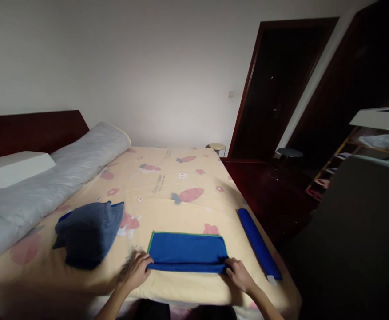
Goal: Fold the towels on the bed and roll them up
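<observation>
A blue cloth (187, 249) with green edging lies flat on the bed, its near edge folded over in a narrow strip. My left hand (140, 270) pinches the left end of that strip, and my right hand (239, 273) has closed on the right end. To the right, along the bed's edge, is a long narrow blue roll (258, 242) with a small white tag at its near end. A crumpled grey-blue cloth (89, 233) rests on the left, apart from my hands.
The bed (168, 204) has a cream sheet with pink prints. A long grey bolster (71, 164) and a white box (17, 169) are at the left. Two stools (217, 146), a shelf rack (337, 164) and a dark door (281, 89) stand beyond the bed's right side.
</observation>
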### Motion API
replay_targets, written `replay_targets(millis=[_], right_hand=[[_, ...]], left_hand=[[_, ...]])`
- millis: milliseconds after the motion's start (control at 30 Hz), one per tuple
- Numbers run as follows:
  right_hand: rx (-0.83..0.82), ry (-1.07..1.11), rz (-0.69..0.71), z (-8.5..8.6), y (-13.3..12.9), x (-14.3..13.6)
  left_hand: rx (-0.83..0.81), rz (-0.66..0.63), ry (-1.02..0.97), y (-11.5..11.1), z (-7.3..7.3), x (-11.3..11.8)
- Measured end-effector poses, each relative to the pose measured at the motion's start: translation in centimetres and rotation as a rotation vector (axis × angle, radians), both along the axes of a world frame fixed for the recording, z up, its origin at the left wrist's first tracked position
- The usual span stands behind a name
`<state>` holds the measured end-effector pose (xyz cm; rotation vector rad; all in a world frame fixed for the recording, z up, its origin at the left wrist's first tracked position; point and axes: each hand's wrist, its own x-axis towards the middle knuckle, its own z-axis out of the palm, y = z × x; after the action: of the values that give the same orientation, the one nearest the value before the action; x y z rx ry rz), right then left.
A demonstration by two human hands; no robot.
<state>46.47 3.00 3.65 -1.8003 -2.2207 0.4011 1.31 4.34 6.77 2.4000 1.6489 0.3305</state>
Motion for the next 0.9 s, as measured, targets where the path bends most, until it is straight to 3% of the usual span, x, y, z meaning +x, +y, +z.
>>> replay_targets(millis=[200,333,400,500,567,633,800,867,900], right_hand=[[0.062,-0.071,-0.109,-1.3,0.1,-0.2],[0.222,-0.159,-0.242,-2.1,-0.1,-3.1],[0.316,-0.141,-0.141,-2.5,-0.4,-6.6],[0.329,-0.031,0.148,-2.9,-0.3,-12.9],[0.282,0.007,0.189,-3.1,0.2,-15.3],[0.235,-0.004,0.096,-3.5,0.9,-14.6],[0.207,-0.1,-0.224,-4.5,2.0,-5.2],[0.212,-0.122,-0.271,-4.4,2.0,-4.1],[0.21,-0.119,-0.265,-4.1,2.1,-4.8]], left_hand=[[-0.091,0.137,0.004,0.7,-0.3,-0.5],[0.0,0.194,0.082,0.8,-1.9,2.1],[0.081,0.126,0.114,0.6,-3.3,5.2],[0.193,-0.109,0.097,0.3,-5.5,10.4],[0.246,-0.178,0.083,0.5,-6.5,12.0],[0.258,-0.135,0.112,1.0,-7.0,10.9],[0.226,0.197,0.251,2.2,-6.3,1.6],[0.262,0.235,0.266,2.4,-6.0,0.7],[0.284,0.205,0.259,2.5,-6.0,1.4]])
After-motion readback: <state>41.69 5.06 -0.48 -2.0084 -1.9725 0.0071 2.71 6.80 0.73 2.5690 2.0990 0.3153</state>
